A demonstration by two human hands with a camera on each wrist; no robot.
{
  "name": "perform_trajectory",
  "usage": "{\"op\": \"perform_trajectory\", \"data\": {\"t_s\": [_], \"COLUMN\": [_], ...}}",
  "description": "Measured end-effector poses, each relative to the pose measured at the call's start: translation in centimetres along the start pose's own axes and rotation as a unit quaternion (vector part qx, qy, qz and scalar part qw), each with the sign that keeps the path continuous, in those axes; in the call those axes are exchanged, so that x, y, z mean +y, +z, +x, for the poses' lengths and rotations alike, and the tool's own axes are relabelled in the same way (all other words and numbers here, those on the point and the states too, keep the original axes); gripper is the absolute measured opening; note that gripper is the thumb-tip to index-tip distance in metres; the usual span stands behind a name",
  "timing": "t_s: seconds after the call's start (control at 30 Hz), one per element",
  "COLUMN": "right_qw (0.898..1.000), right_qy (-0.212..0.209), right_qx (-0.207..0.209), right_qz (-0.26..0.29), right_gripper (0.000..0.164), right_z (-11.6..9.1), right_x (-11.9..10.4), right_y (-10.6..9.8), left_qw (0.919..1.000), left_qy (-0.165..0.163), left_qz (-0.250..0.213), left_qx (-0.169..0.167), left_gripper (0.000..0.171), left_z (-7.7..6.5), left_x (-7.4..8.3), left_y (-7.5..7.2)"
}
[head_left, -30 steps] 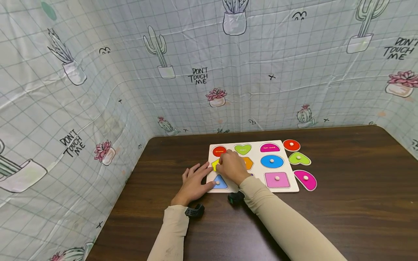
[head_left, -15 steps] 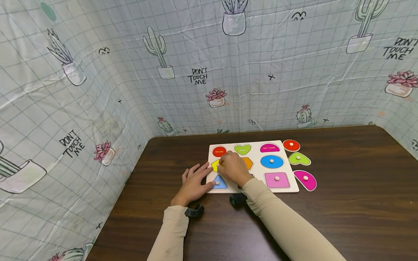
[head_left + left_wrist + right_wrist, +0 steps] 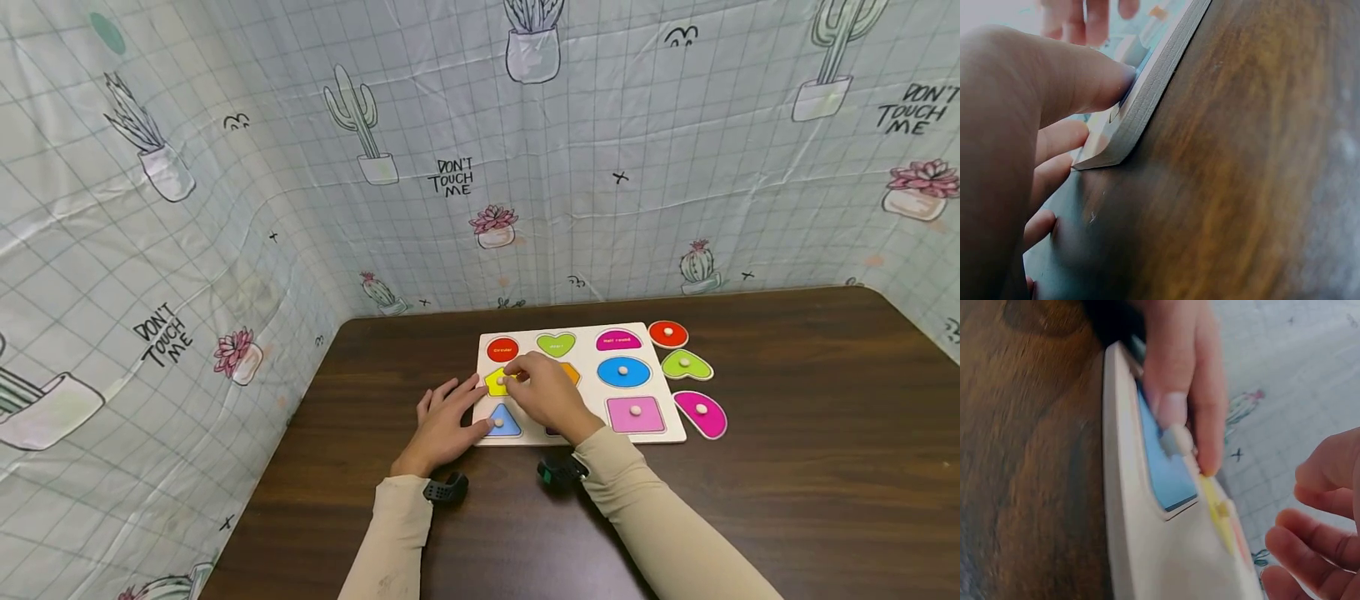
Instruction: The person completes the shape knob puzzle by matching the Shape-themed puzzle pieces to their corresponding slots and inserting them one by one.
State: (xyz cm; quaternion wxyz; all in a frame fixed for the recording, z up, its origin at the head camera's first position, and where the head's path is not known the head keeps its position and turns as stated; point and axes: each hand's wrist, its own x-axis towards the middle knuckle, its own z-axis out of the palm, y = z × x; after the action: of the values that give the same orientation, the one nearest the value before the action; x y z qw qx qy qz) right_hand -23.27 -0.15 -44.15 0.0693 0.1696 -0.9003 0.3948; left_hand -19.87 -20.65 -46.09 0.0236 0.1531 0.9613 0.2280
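Note:
A pale wooden shape puzzle board (image 3: 588,383) lies flat on the table. My left hand (image 3: 444,425) rests at its left edge, fingers spread, thumb by the blue triangle piece (image 3: 504,421); in the left wrist view the thumb (image 3: 1085,78) lies over the board's edge. My right hand (image 3: 551,396) hovers over the board beside the yellow pentagon piece (image 3: 495,382), which sits in its recess. In the right wrist view its loosely bent fingers (image 3: 1310,537) stand apart from the yellow piece's small round knob (image 3: 1222,509). The right hand partly covers an orange piece (image 3: 572,372).
Blue oval (image 3: 624,372) and pink rectangle (image 3: 636,414) pieces sit in the board. Red circle, green heart and half-round recesses line its top row. To the right lie a loose red circle (image 3: 668,334), green heart (image 3: 687,365) and magenta half-round piece (image 3: 701,414). A patterned curtain stands behind.
My right hand has loosened its fingers from the yellow pentagon's knob and shifted slightly right, uncovering more of that piece. The left hand has stayed in place.

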Motion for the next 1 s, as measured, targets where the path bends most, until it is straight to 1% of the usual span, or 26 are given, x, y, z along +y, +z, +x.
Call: {"op": "perform_trajectory", "data": {"t_s": [0.13, 0.3, 0.47, 0.63, 0.8, 1.0], "right_qw": [1.0, 0.999, 0.999, 0.998, 0.998, 0.998], "right_qy": [-0.01, -0.026, -0.029, -0.029, -0.046, -0.042], "right_qx": [0.006, 0.006, 0.012, 0.028, 0.04, 0.055], "right_qz": [0.011, 0.019, 0.032, 0.039, 0.021, -0.012], "right_gripper": [0.019, 0.019, 0.022, 0.02, 0.016, 0.015], "right_z": [-0.5, -0.6, -0.7, -1.5, -2.7, -4.0], "right_x": [-0.1, 0.8, 1.7, 2.8, 4.1, 5.6], "right_y": [-0.7, -1.7, -3.5, -5.5, -7.0, -9.3], "left_qw": [1.0, 1.0, 1.0, 0.9999, 1.0, 0.9999], "left_qy": [0.005, 0.004, 0.003, 0.006, 0.004, 0.001], "left_qz": [-0.001, -0.004, -0.007, -0.007, -0.007, -0.015], "left_qx": [0.001, -0.001, 0.005, 0.011, 0.004, 0.008], "left_gripper": [0.061, 0.061, 0.061, 0.062, 0.062, 0.062], "left_z": [-0.1, -0.2, 0.0, 0.1, -0.2, -0.2], "left_x": [-0.1, -0.1, -0.1, 0.1, 0.0, 0.1], "left_y": [0.0, 0.1, 0.1, 0.1, 0.1, 0.0]}}
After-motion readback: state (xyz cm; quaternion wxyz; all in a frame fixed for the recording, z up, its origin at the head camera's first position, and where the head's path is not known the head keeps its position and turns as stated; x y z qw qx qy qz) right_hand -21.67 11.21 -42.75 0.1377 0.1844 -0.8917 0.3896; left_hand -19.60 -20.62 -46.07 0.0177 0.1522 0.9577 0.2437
